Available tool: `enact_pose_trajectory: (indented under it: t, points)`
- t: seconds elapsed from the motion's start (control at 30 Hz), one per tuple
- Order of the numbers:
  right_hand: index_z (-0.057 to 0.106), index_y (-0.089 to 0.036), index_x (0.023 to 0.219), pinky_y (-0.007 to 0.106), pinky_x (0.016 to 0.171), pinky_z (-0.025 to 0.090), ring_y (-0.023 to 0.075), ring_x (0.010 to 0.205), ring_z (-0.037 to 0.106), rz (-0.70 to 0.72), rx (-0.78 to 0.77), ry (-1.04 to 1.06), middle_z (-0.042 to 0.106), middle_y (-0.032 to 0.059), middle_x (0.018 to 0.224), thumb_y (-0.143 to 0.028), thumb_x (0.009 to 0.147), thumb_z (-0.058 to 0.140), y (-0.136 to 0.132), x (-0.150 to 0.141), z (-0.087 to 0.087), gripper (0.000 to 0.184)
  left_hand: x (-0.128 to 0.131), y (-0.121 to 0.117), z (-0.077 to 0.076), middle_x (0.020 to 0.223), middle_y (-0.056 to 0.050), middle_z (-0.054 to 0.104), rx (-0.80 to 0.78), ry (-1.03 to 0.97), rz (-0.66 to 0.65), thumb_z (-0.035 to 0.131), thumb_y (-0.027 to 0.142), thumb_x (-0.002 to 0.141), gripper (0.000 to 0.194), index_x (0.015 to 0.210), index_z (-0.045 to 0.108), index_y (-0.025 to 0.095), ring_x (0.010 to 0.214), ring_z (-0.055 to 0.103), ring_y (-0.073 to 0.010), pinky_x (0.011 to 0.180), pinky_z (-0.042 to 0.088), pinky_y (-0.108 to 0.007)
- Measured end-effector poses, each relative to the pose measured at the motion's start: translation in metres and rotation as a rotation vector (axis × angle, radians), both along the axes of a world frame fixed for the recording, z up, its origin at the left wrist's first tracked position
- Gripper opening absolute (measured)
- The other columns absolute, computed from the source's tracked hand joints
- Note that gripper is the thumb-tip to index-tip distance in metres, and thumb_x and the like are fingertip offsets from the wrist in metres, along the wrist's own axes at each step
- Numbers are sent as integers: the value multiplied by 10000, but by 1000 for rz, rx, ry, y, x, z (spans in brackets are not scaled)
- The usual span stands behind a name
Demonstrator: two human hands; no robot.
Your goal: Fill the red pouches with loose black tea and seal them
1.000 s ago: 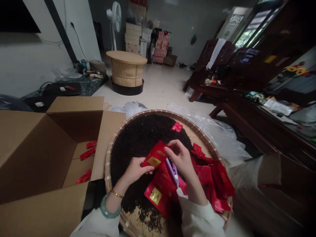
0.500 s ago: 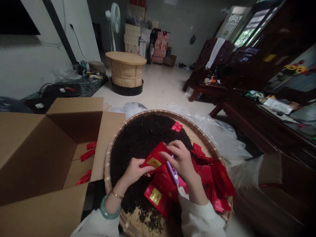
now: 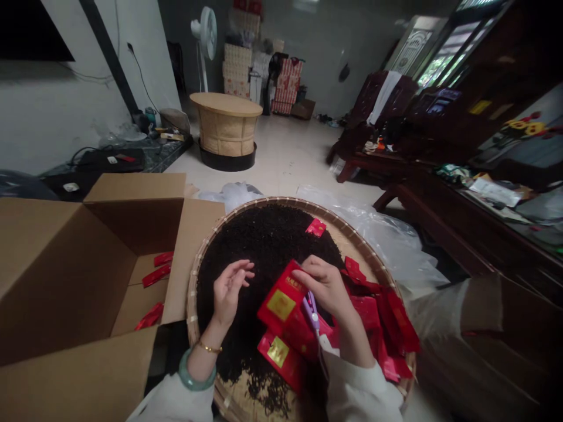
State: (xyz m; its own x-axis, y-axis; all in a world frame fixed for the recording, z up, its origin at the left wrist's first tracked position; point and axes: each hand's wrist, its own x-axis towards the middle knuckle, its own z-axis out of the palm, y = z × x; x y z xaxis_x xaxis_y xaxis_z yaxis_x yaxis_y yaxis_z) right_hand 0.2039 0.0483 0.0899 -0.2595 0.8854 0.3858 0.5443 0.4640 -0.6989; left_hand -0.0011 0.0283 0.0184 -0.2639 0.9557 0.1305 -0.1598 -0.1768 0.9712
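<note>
My right hand (image 3: pixel 325 284) pinches a red packet (image 3: pixel 288 287) with a gold square label by its upper right corner. The packet hangs tilted over other red packets (image 3: pixel 285 360) in a round woven bamboo tray (image 3: pixel 192 319). My left hand (image 3: pixel 231 290), empty with its fingers apart, hovers over dark, loose dried leaves (image 3: pixel 246 240) that look like tea. Just under my right hand lies a slim purple-and-white tool (image 3: pixel 311 313); its kind is partly hidden. A small red packet (image 3: pixel 315 227) rests on the leaves near the far rim.
On the left an open cardboard box (image 3: pixel 176 258) holds several red packets (image 3: pixel 156 275). Clear plastic sheeting (image 3: pixel 378 228) lies beyond the tray to the right. Farther off stand a drum-shaped woven basket (image 3: pixel 226 126), a white fan (image 3: pixel 206 32) and a dark wooden bench (image 3: pixel 440 211).
My left hand has let go of the red packet and moved left and up, its fingers opening. My right hand still has the packet, which now hangs lower and more upright.
</note>
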Motion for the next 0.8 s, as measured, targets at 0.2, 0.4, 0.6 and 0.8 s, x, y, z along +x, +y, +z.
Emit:
enact_pose_trajectory:
  t: [0.2, 0.4, 0.6, 0.8]
  points:
    - [653, -191, 592, 272, 550, 390, 153, 599, 497, 137, -8, -93, 537, 23, 602, -420, 880, 559, -8, -16, -4, 380, 0, -1, 0, 960, -136, 728, -22, 55, -188, 573, 475, 804, 416, 1030, 647, 133, 827, 691, -213, 620, 521, -258]
    - [721, -200, 734, 290, 619, 424, 165, 661, 545, 276, -65, -60, 615, 31, 639, -372, 874, 582, -8, -28, -7, 261, 1, -1, -1, 858, -90, 746, -60, 163, -435, 736, 388, 658, 342, 900, 717, 148, 762, 683, -216, 691, 542, -299]
    - [719, -176, 872, 242, 556, 439, 135, 596, 566, 40, -338, 245, 661, 7, 673, -317, 761, 663, -5, -32, -26, 188, 4, 0, 2, 577, -10, 673, -181, 108, -361, 706, 371, 669, 232, 626, 680, 145, 505, 562, -131, 506, 450, -226]
    - [695, -162, 577, 225, 518, 422, 122, 517, 540, -35, -493, 369, 646, 9, 545, -317, 662, 693, 2, -33, -38, 177, 1, 5, 15, 537, 17, 618, -266, 56, -427, 708, 387, 661, 279, 583, 646, 126, 507, 509, -101, 520, 391, -204]
